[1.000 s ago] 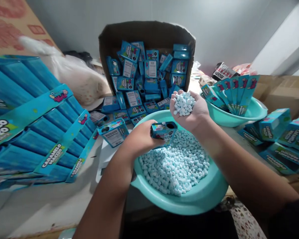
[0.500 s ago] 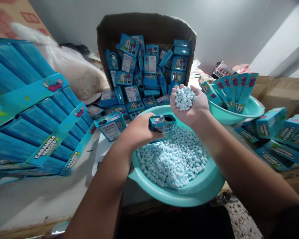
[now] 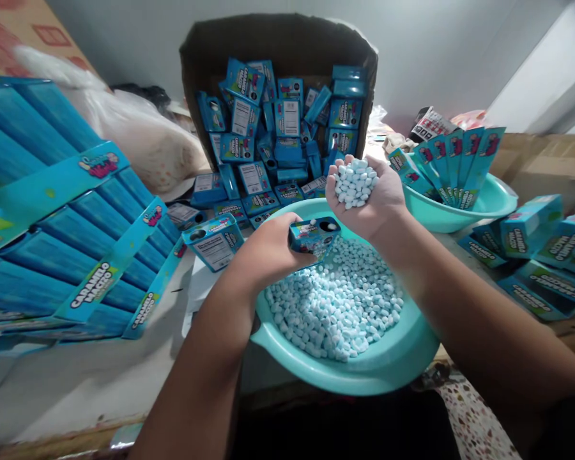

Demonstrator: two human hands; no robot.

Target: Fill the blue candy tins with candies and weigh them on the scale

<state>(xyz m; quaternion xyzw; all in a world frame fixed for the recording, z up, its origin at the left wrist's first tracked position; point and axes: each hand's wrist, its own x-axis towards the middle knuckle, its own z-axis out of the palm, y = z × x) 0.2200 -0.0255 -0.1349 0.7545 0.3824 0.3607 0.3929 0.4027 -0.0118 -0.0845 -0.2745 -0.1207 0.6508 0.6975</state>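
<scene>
My left hand (image 3: 282, 246) is wrapped round a small blue candy box (image 3: 311, 237), held upright above the basin. Its top has a round hole with a pale candy at it, and another pale piece lies on the top panel. Palm up, my right hand (image 3: 383, 198) is cupped round a heap of pale blue candies (image 3: 355, 182), just right of and above the box. Below both hands, a turquoise basin (image 3: 364, 380) holds a large pile of loose candies (image 3: 330, 306) of the same kind.
Behind the basin, a cardboard carton (image 3: 278, 41) lies tipped, full of blue boxes. One open-holed box (image 3: 215, 243) stands left of my left wrist. Stacked display trays (image 3: 91, 243) fill the left side. A second basin (image 3: 441, 220) holds printed cards; more boxes (image 3: 531, 230) sit at right.
A candy now shows at the box's hole, which looked dark before. My right hand still cups its heap, slightly higher in view. The view has shifted a little.
</scene>
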